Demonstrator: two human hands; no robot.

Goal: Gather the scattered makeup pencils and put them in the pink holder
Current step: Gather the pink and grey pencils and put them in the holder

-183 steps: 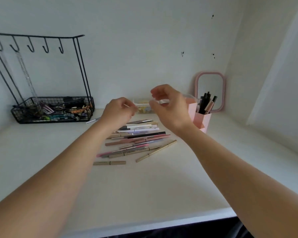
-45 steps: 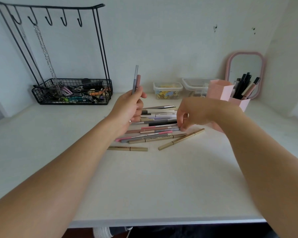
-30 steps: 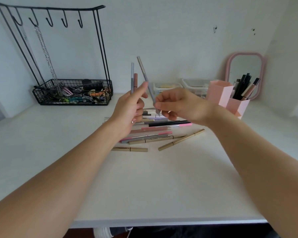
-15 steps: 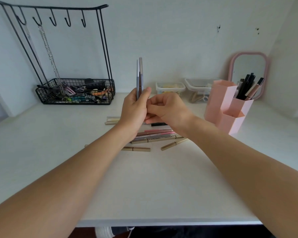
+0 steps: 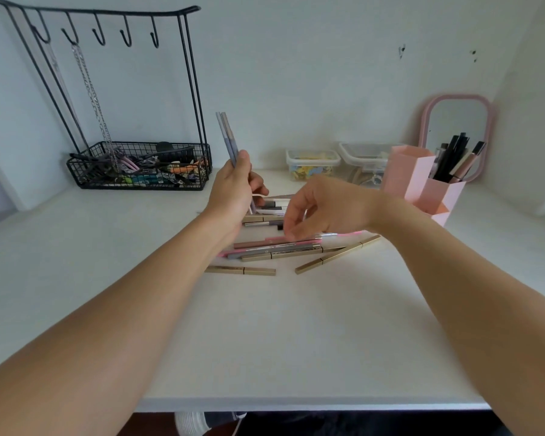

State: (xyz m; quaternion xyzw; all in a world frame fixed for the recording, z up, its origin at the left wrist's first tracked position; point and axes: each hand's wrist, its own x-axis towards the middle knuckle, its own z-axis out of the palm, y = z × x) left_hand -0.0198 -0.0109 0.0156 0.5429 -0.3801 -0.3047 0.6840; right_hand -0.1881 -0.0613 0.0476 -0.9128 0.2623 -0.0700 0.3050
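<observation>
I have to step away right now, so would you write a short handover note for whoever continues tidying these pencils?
Left hand: shut on two pencils, held upright.
Right hand: fingertips reaching down onto the pile of pencils on the desk; nothing lifted.
Pink holder: back right, by the mirror; dark pens stand in its rear compartment.
Done: two gathered, none of them dropped in.
Left: collect the pile, then load the holder.

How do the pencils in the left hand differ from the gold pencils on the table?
The grey-lilac pencils stand nearly upright, bundled in the left hand; the slim gold pencils lie flat and apart on the white table, untouched. Both are slender sticks, not yet in the pink holder.
</observation>
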